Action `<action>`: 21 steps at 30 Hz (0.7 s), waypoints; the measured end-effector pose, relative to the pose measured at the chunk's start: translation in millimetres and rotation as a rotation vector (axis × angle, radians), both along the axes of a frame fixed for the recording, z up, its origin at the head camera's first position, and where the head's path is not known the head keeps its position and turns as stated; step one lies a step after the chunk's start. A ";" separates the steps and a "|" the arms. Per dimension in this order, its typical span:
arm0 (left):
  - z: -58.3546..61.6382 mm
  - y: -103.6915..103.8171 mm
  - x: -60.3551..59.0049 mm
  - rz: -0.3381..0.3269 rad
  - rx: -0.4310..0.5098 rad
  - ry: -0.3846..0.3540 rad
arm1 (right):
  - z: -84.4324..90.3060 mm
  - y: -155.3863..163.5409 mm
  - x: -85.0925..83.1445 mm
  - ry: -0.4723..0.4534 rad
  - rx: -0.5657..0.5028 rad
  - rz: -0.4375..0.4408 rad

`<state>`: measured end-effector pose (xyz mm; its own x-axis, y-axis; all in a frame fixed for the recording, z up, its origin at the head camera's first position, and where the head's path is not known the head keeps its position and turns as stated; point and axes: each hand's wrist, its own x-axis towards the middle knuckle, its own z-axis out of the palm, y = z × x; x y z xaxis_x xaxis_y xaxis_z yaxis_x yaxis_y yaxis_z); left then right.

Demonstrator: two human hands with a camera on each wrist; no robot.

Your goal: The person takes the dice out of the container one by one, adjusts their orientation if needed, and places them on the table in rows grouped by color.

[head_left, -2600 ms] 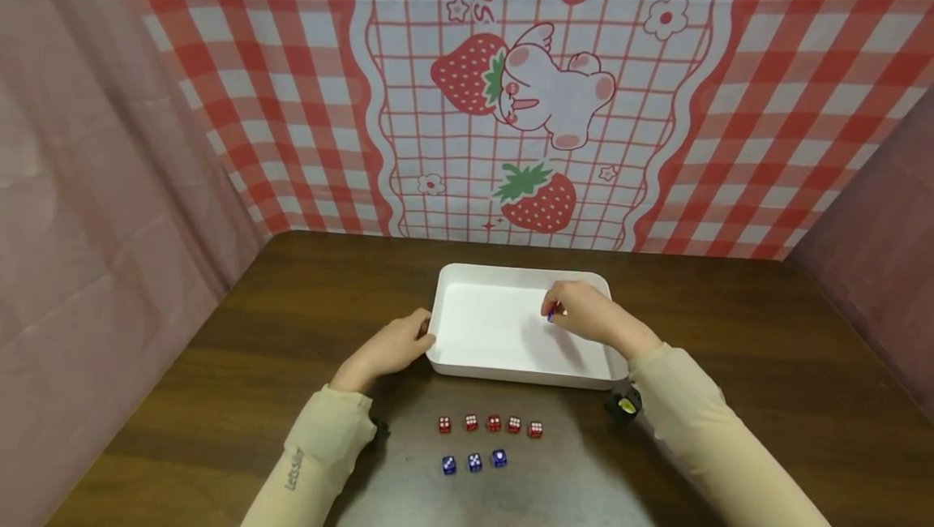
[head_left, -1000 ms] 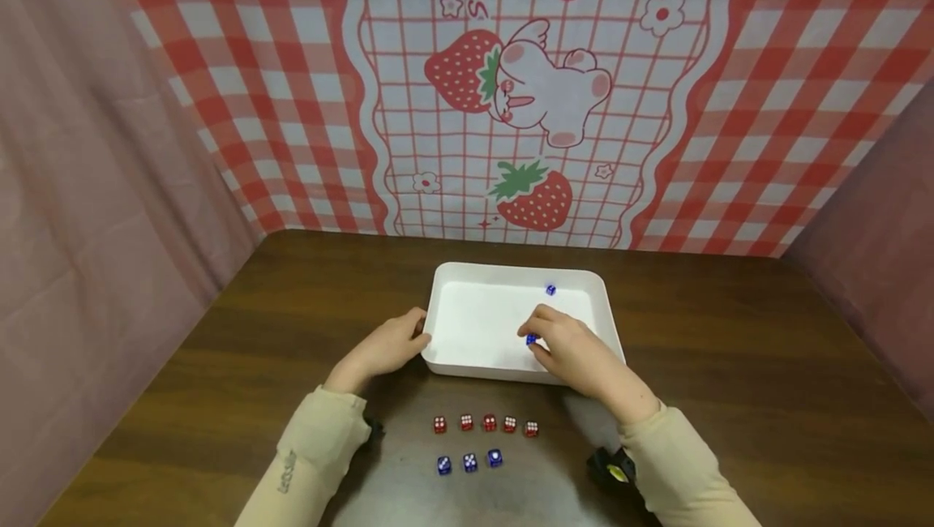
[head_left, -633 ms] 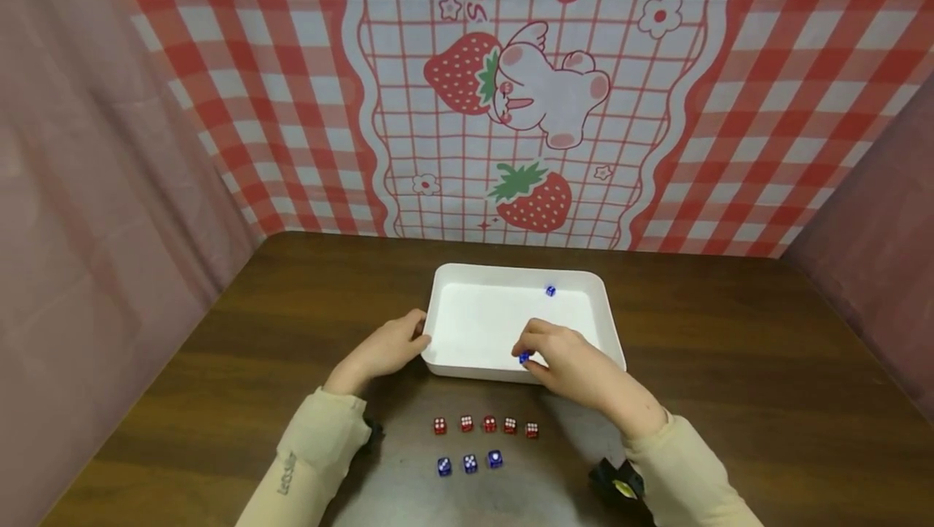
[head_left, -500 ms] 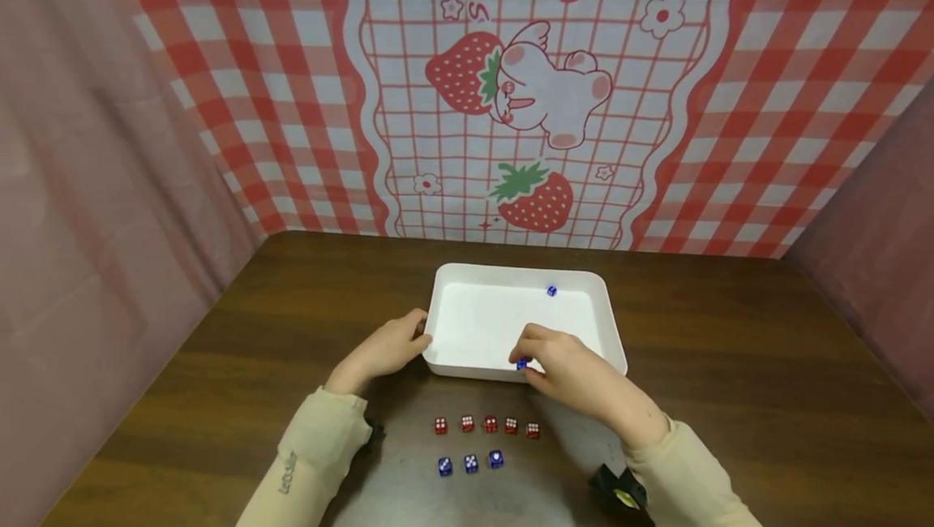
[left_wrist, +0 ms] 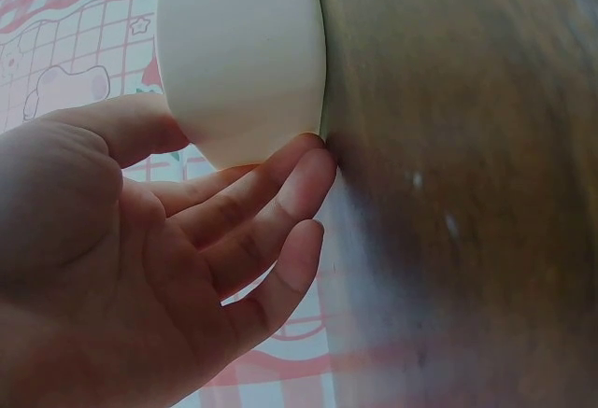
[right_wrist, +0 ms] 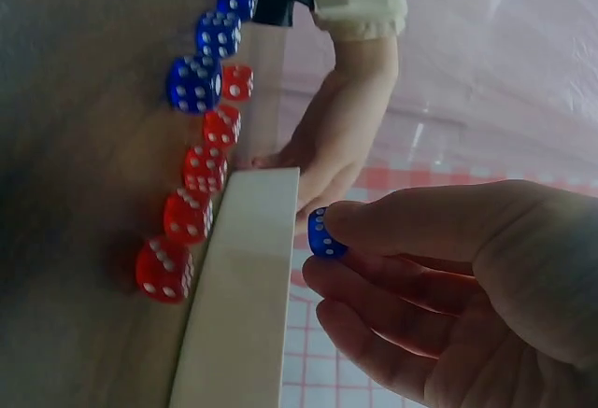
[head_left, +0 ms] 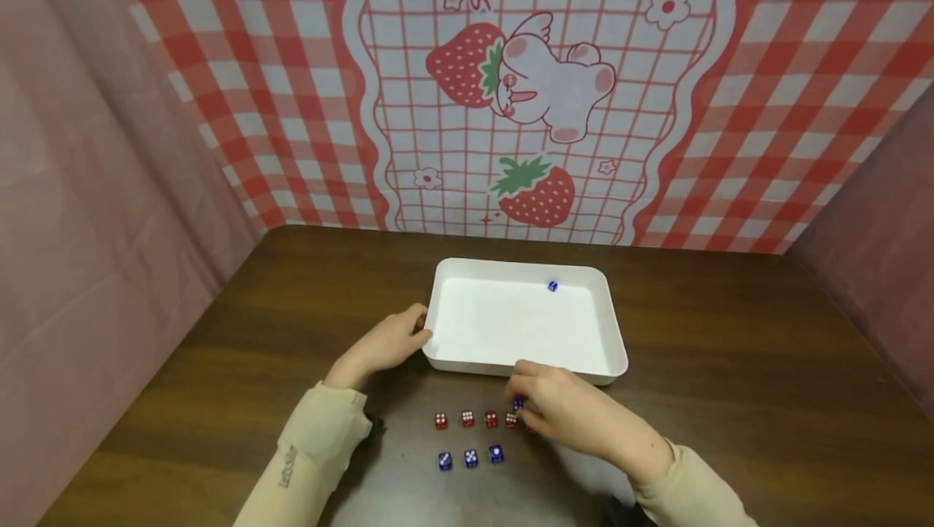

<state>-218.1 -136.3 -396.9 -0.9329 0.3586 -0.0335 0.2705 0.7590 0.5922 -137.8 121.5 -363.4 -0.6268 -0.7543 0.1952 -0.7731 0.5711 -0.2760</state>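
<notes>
A white tray point(head_left: 503, 320) lies on the dark wooden table. Its left end is held by my left hand point(head_left: 389, 340), the thumb at the rim and the fingertips low on the outer wall in the left wrist view. My right hand point(head_left: 584, 417) pinches a blue die point(right_wrist: 324, 233) between thumb and fingers, just in front of the tray and over the right end of a row of red dice point(head_left: 468, 418). Nearer the person, 3 blue dice point(head_left: 470, 458) stand in a second row. Another blue die point(head_left: 552, 286) lies inside the tray near its back wall.
A red-and-white checked cloth point(head_left: 292, 105) with strawberries hangs behind the table point(head_left: 306, 284). Pink curtains point(head_left: 95, 186) hang at both sides. The right hand hides most of the rightmost red die in the head view.
One blue die has been left in the tray. My right hand has brought another blue die out over the front wall toward the red row. The left hand stays at the tray.
</notes>
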 end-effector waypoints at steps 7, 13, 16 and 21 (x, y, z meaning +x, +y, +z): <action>0.7 1.2 0.3 0.002 0.004 -0.005 | -6.9 -0.7 8.7 0.071 0.029 0.064; 0.2 2.5 -0.3 0.001 0.005 -0.005 | -14.2 -1.0 13.8 0.140 0.075 0.089; -0.1 2.3 -0.3 0.001 0.001 0.001 | -18.4 -3.3 16.4 0.149 0.106 0.087; -1.1 1.5 0.2 0.006 0.000 0.003 | -26.7 -7.8 18.6 0.132 0.162 0.090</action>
